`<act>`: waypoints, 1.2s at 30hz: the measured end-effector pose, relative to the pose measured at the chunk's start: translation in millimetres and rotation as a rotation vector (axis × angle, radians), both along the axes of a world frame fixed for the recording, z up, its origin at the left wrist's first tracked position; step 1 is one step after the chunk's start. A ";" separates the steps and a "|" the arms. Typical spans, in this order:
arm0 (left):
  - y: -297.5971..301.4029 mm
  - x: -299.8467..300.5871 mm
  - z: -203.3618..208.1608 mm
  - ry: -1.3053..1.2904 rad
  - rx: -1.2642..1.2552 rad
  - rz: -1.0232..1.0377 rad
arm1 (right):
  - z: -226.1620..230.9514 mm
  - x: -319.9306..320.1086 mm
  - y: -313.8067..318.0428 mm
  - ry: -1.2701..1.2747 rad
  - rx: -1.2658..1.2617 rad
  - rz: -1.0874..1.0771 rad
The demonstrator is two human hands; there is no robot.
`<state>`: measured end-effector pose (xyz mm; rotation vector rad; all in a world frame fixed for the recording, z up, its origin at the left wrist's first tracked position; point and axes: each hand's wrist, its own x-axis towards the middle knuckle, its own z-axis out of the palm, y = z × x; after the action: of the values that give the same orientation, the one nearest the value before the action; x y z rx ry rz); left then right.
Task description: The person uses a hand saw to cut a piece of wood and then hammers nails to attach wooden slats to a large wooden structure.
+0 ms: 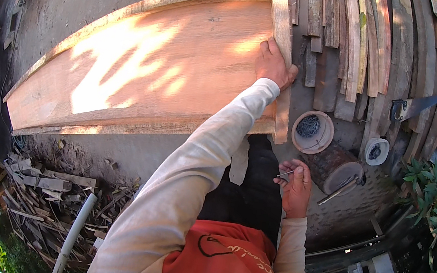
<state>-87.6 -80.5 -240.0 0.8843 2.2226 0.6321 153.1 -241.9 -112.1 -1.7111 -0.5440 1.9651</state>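
A shallow wooden frame (282, 28) with raised edge boards surrounds a plywood panel (208, 59), patched with bright sunlight. At the panel's right end, my left hand (274, 65) grips the end board, fingers on the inner side and thumb over the outer edge. Closer to my body, my right hand (297, 191) pinches a thin nail (285, 174) between thumb and fingertips, apart from the frame. Right of that hand, a hammer (340, 190) rests against a log stump (334, 170). A round bowl of nails (309, 126) sits just beyond the stump.
A small white tub (376, 152) with dark contents stands right of the stump. A handsaw (417, 108) lies on rows of timber strips (381, 42) at the far right. Scrap wood (57, 185) and a pale pipe (74, 237) are at the near left. Leafy plants (433, 198) border the right.
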 end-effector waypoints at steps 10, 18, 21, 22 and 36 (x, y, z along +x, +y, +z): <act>62.8 27.9 14.6 -0.014 0.046 -0.010 | 12.9 -34.9 43.9 0.372 -0.192 -0.253; 99.6 18.7 7.1 0.032 0.081 -0.002 | -24.5 -148.4 69.1 0.675 -0.238 -0.537; 101.0 8.7 1.8 0.036 0.051 -0.022 | -69.2 -184.0 68.7 0.720 -0.144 -0.827; 101.6 2.6 -0.2 0.062 0.069 -0.030 | -78.7 -195.0 72.4 0.716 -0.140 -0.849; 100.0 -24.7 -25.3 0.007 0.053 -0.065 | -129.8 -270.1 107.6 0.374 0.132 -1.164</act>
<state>-112.3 19.4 -265.3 0.9826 2.1832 0.6614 -117.0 -134.4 -241.9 -1.0815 0.3986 1.2522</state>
